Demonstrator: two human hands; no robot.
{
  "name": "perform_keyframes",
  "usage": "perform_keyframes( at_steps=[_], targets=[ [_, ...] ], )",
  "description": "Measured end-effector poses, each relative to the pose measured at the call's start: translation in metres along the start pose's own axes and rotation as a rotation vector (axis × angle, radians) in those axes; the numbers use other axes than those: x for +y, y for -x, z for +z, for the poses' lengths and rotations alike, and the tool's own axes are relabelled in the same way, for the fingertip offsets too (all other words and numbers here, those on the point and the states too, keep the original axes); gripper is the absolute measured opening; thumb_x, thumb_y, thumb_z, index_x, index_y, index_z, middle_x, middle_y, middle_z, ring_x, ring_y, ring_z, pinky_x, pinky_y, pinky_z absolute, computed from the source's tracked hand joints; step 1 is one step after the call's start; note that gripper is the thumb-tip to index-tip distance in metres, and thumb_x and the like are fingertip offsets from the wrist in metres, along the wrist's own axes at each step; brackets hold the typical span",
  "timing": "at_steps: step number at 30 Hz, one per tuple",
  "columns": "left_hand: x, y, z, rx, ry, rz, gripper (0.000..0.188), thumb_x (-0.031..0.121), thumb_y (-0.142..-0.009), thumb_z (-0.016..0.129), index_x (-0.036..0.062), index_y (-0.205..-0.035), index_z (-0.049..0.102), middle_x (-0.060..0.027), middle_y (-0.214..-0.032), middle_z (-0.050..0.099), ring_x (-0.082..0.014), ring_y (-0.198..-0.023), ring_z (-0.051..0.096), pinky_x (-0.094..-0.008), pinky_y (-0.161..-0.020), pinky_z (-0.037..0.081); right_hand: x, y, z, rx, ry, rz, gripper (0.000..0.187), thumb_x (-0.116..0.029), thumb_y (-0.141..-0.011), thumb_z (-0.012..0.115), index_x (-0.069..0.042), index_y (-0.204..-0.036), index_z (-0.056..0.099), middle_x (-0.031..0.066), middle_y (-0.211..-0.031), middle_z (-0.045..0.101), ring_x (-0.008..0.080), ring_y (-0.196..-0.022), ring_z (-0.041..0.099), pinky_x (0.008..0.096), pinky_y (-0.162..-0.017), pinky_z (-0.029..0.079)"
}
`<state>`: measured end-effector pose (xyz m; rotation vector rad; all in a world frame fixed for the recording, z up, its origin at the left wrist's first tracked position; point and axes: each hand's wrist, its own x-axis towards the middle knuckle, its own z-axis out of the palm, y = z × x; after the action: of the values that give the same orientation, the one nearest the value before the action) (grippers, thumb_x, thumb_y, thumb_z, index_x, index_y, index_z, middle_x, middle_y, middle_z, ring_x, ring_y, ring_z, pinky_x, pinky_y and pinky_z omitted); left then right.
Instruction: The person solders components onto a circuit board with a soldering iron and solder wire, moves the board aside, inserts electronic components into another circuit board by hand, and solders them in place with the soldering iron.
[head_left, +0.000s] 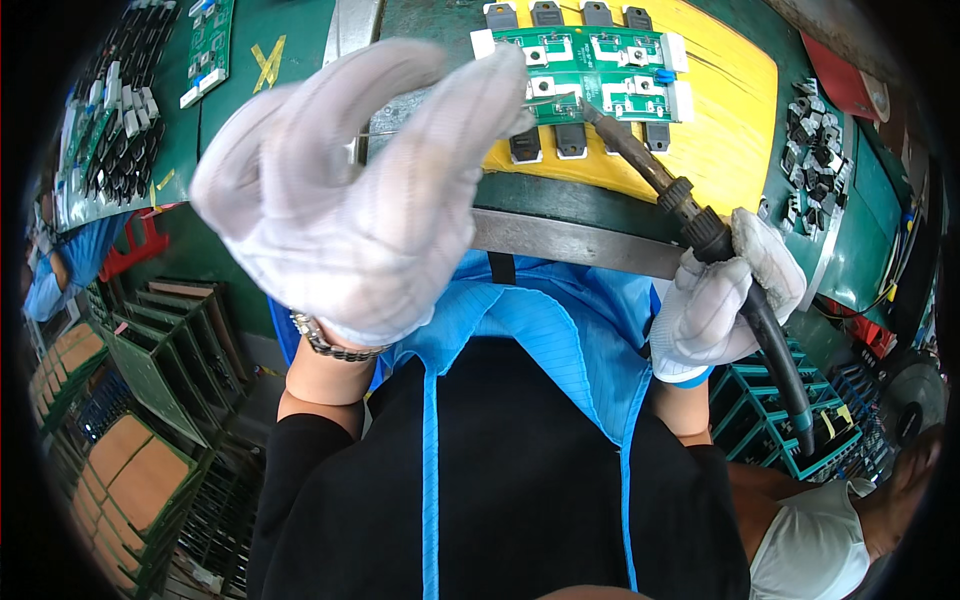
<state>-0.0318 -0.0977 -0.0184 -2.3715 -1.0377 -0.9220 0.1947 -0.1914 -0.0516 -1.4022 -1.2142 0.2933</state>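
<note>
A green circuit board (590,62) with white end pieces and several black, flat components along both long sides lies on a yellow pad (735,90). My right hand (725,290), in a white glove, is closed around the handle of a soldering iron (705,228). The iron slants up to the left, its tip at the near middle of the board. My left hand (350,190), gloved and slightly blurred, is raised over the board's left end. Its fingertips pinch a thin solder wire (552,101) that runs toward the iron's tip.
Loose small black-and-white parts (815,160) lie on the right of the green bench. Stacked board assemblies (115,130) and another green board (208,50) are at the left. Racks (165,350) stand below on the left. A metal edge (570,240) borders the bench before me. Another person's leg shows lower right.
</note>
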Motion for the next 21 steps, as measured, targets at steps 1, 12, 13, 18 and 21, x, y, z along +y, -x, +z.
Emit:
perform_keyframes(
  at_steps=[1, 12, 13, 18, 21],
  targets=[
    [0.001, 0.001, -0.003, -0.027, 0.021, -0.085, 0.040, 0.010, -0.069, 0.083, 0.0174, -0.108, 0.078, 0.0026, -0.103, 0.069, -0.0160, -0.084, 0.061, -0.0317, -0.075, 0.049, -0.001, -0.001, -0.002, -0.016, 0.038, 0.004, 0.032, -0.027, -0.088, 0.067, 0.003, -0.096, 0.058, 0.0151, -0.086, 0.065, 0.0253, -0.080, 0.066, 0.0362, -0.078, 0.053],
    [0.012, -0.002, -0.004, -0.114, 0.460, -0.338, 0.029, -0.005, -0.081, 0.074, 0.0032, -0.109, 0.072, -0.0095, -0.100, 0.075, -0.0215, -0.090, 0.070, -0.0314, -0.079, 0.055, 0.013, 0.001, -0.015, 0.081, -0.036, 0.014, 0.039, -0.034, -0.094, 0.069, -0.001, -0.106, 0.052, 0.0174, -0.094, 0.065, 0.0228, -0.082, 0.064, 0.0351, -0.079, 0.052],
    [0.014, -0.002, -0.003, -0.114, 0.437, -0.303, 0.028, -0.004, -0.080, 0.075, 0.0038, -0.107, 0.073, -0.0089, -0.098, 0.075, -0.0214, -0.087, 0.070, -0.0311, -0.078, 0.055, 0.013, 0.001, -0.015, 0.047, -0.013, -0.025, 0.039, -0.033, -0.094, 0.069, -0.001, -0.107, 0.052, 0.0178, -0.095, 0.065, 0.0239, -0.084, 0.065, 0.0358, -0.081, 0.052],
    [0.019, -0.004, 0.005, -0.196, 0.320, -0.286, 0.028, 0.000, -0.075, 0.077, 0.0105, -0.101, 0.077, -0.0058, -0.091, 0.073, -0.0221, -0.081, 0.068, -0.0312, -0.072, 0.056, 0.013, 0.000, -0.014, -0.005, -0.008, -0.023, 0.040, -0.032, -0.092, 0.070, -0.001, -0.108, 0.051, 0.0184, -0.096, 0.066, 0.0260, -0.087, 0.066, 0.0376, -0.085, 0.052],
    [0.018, -0.005, 0.010, -0.184, 0.314, -0.285, 0.029, 0.001, -0.075, 0.077, 0.0120, -0.101, 0.077, -0.0058, -0.090, 0.072, -0.0224, -0.081, 0.068, -0.0315, -0.072, 0.056, 0.012, 0.000, -0.013, -0.021, 0.000, 0.015, 0.040, -0.031, -0.091, 0.071, -0.001, -0.107, 0.051, 0.0185, -0.098, 0.066, 0.0261, -0.089, 0.066, 0.0373, -0.086, 0.051]
  ],
)
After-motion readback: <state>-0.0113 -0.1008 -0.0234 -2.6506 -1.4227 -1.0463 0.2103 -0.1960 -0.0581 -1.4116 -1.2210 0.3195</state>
